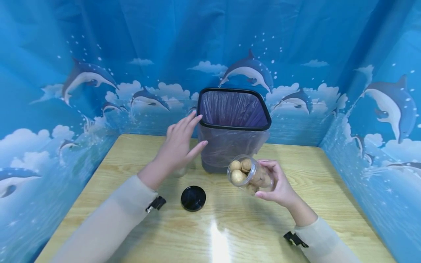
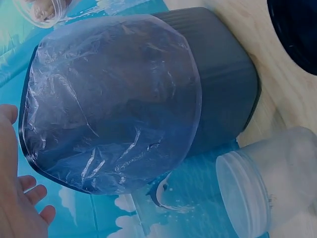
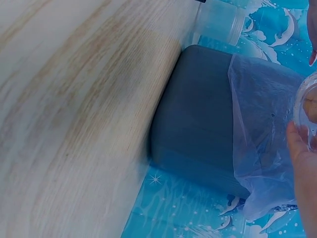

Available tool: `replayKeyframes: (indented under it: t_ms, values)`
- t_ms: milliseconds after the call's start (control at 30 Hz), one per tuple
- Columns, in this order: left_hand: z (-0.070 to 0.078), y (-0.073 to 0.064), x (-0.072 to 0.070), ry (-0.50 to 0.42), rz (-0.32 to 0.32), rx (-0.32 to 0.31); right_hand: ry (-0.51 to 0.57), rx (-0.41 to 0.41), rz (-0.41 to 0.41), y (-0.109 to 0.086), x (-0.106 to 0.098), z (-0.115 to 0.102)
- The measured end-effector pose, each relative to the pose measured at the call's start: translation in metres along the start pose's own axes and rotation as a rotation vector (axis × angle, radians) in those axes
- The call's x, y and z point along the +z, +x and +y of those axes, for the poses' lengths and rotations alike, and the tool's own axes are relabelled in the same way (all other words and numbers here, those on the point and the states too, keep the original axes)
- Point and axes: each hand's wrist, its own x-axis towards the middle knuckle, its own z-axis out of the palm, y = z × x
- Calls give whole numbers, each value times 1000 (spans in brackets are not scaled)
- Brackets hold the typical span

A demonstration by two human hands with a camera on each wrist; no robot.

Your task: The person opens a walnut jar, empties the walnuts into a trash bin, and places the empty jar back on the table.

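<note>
My right hand (image 1: pixel 277 184) grips a clear jar (image 1: pixel 253 171), which is tilted with its mouth toward the left. Inside the jar are several round tan walnuts (image 1: pixel 237 176); the jar has no lid on it. Just behind stands a grey trash bin (image 1: pixel 210 169) with a black rim (image 1: pixel 235 128) and a translucent purple liner (image 1: pixel 230 146) folded over its outside. My left hand (image 1: pixel 179 140) hovers by the bin's left rim, fingers extended, holding nothing. In the left wrist view, its fingertips (image 2: pixel 48 214) are beside the rim.
A round black lid (image 1: pixel 193 198) lies on the wooden table (image 1: pixel 158 233) in front of the bin. A frosted plastic jar (image 2: pixel 292 183) stands left of the bin, mostly hidden by the left hand in the head view. Blue dolphin-print curtains (image 1: pixel 148 44) enclose the table.
</note>
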Motion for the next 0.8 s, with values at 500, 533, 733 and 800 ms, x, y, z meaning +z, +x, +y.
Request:
replayKeyframes:
  t_ms: [500,533,733,800]
  values:
    - [0,28,2,31,-71,-53,39,-1,5,0,-2,-6]
    - [0,29,3,33,-77,-54,40,0,5,0,-2,-6]
    - [-1,34,4,38,-102,-57,28,-8,13,0,-3,-7]
    - [0,34,4,44,-111,-57,26,-15,20,1,-3,-8]
